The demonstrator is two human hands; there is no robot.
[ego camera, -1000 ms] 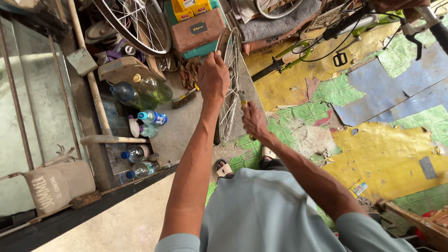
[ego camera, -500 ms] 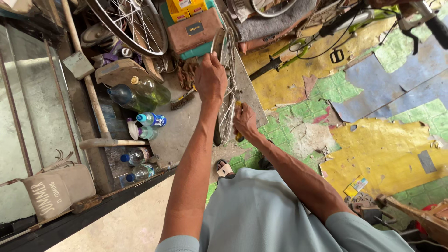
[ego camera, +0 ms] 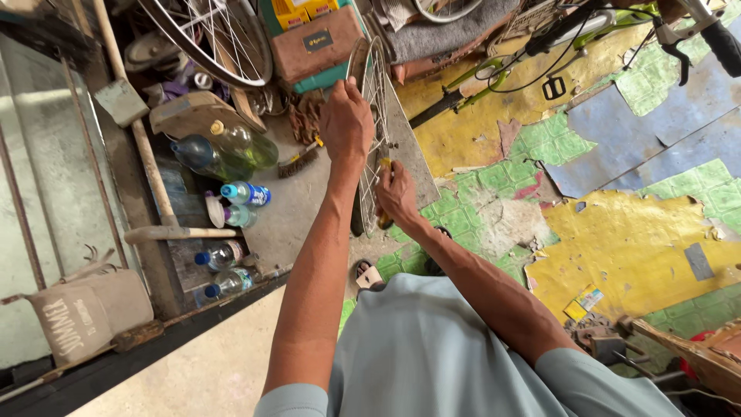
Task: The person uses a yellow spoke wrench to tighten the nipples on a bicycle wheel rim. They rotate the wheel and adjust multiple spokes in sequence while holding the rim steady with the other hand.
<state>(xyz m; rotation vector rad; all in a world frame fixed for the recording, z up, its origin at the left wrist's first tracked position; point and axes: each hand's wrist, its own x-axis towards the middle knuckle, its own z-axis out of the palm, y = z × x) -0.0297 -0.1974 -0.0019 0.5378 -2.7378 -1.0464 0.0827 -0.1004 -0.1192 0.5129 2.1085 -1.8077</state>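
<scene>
A spoked bicycle wheel (ego camera: pixel 373 85) stands upright on edge in front of me. My left hand (ego camera: pixel 346 125) grips its rim near the top. My right hand (ego camera: pixel 397 193) is lower, closed on a small yellow-handled tool (ego camera: pixel 384 164) held against the spokes. My sandalled foot (ego camera: pixel 368 273) rests on the floor below the wheel.
Several plastic bottles (ego camera: pixel 231 158) lie at the left by a wire brush (ego camera: pixel 299 161) and a wooden handle (ego camera: pixel 179 232). Another wheel (ego camera: pixel 224 42) and a brown case (ego camera: pixel 318 48) sit at the top. A bicycle (ego camera: pixel 540 46) lies top right on patchy yellow, green and blue flooring (ego camera: pixel 641 239).
My right hand has slid down along the wheel towards me with the tool. The left hand keeps its grip on the rim. The view has shifted slightly.
</scene>
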